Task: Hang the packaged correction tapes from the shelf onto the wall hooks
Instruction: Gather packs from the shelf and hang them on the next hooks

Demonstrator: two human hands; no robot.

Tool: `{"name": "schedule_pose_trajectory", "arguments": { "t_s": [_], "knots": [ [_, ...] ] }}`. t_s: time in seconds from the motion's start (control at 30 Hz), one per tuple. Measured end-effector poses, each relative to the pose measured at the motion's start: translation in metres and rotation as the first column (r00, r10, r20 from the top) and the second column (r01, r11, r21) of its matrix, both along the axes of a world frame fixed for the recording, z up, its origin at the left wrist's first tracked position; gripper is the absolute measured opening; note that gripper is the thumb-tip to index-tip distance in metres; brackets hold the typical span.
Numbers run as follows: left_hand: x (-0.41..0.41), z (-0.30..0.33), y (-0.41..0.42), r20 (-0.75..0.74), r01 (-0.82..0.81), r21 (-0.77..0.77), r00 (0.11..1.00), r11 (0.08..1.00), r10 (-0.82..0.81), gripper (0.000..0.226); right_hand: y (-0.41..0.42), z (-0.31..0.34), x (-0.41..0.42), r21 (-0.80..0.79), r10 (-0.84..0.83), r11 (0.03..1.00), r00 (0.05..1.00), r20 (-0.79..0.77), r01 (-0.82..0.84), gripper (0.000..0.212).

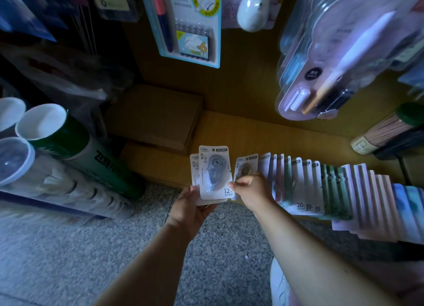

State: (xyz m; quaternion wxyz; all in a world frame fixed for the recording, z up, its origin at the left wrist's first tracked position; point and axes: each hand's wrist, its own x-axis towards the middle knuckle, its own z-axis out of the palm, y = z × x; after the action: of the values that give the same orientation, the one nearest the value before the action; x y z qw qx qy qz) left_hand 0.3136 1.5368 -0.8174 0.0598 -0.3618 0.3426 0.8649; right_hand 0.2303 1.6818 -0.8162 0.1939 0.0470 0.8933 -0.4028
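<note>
left hand (191,210) grip: holds tape packs (214,172) | right hand (251,189) grip: pinches shelf-row pack (244,168)

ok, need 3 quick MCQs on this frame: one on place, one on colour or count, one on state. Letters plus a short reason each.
1. Where does the row of packaged correction tapes stand?
A. on the low wooden shelf
B. in the white cups
C. on the wall hooks

2. What number is printed on the front pack in the left hand?
A. 20
B. 12
C. 6

3. What is the right hand doing?
A. hanging idle, off the packs
B. pressing flat on the floor
C. pinching packs at the left end of the row

Answers:
1 A, the packs stand on edge on the wooden shelf just above the floor.
2 B, "12 m" shows at the pack's lower right.
3 C, its fingers curl round the first pack in the row, thumb touching the held pack's edge.
</note>
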Motion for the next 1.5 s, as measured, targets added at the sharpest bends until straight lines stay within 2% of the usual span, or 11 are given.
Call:
{"name": "schedule_pose_trajectory", "arguments": {
  "t_s": [0.13,0.27,0.37,0.5,0.57,0.9,1.07,1.17,1.27,1.4,1.5],
  "knots": [
    [-0.003,0.007,0.001,-0.033,0.032,0.010,0.999,0.999,-0.032,0.044,0.001,-0.002,0.000,0.058,0.026,0.998,0.999,-0.037,-0.024,0.024],
    [-0.007,0.012,0.008,-0.010,0.014,-0.045,1.000,0.999,-0.014,0.041,0.002,-0.005,0.001,0.061,0.045,0.997,0.997,-0.055,-0.041,0.023],
    [-0.008,0.010,0.009,0.008,-0.022,-0.038,1.000,0.999,0.022,0.046,0.007,0.001,-0.002,0.087,0.063,0.995,0.995,-0.071,-0.057,0.032],
    [-0.009,0.003,0.004,0.032,-0.043,-0.034,0.999,0.998,0.044,0.048,0.019,0.019,-0.028,0.213,-0.134,0.962,0.976,-0.170,0.169,0.042],
    [-0.008,-0.001,0.002,0.040,-0.045,-0.032,0.998,0.998,0.046,0.049,0.026,0.023,-0.050,0.314,-0.141,0.927,0.967,-0.214,0.205,0.045],
    [-0.010,-0.014,-0.002,0.027,-0.020,-0.013,0.999,1.000,0.021,0.056,0.020,0.014,-0.104,0.601,-0.034,0.799,0.999,0.012,0.020,0.052],
    [-0.009,-0.016,-0.003,0.030,-0.014,-0.017,0.999,1.000,0.015,0.053,0.016,0.011,-0.106,0.571,-0.083,0.820,0.996,0.040,0.045,0.052],
    [-0.007,-0.015,-0.005,0.064,-0.026,-0.043,0.997,0.999,0.029,0.060,0.012,0.016,-0.105,0.523,-0.080,0.851,0.996,0.032,0.051,0.049],
    [-0.003,-0.014,-0.009,0.104,-0.053,-0.084,0.993,0.995,0.062,0.052,0.013,0.025,-0.104,0.433,-0.076,0.899,0.997,0.015,0.062,0.040],
    [0.003,-0.007,-0.013,0.108,-0.075,-0.154,0.990,0.985,0.092,0.047,0.019,0.047,-0.098,0.163,-0.094,0.983,0.993,0.066,0.082,0.034],
    [0.007,0.007,-0.011,0.077,-0.043,-0.186,0.995,0.982,0.059,0.042,0.014,0.067,-0.084,-0.033,-0.052,0.998,0.991,0.123,0.057,0.039]
  ]
}}
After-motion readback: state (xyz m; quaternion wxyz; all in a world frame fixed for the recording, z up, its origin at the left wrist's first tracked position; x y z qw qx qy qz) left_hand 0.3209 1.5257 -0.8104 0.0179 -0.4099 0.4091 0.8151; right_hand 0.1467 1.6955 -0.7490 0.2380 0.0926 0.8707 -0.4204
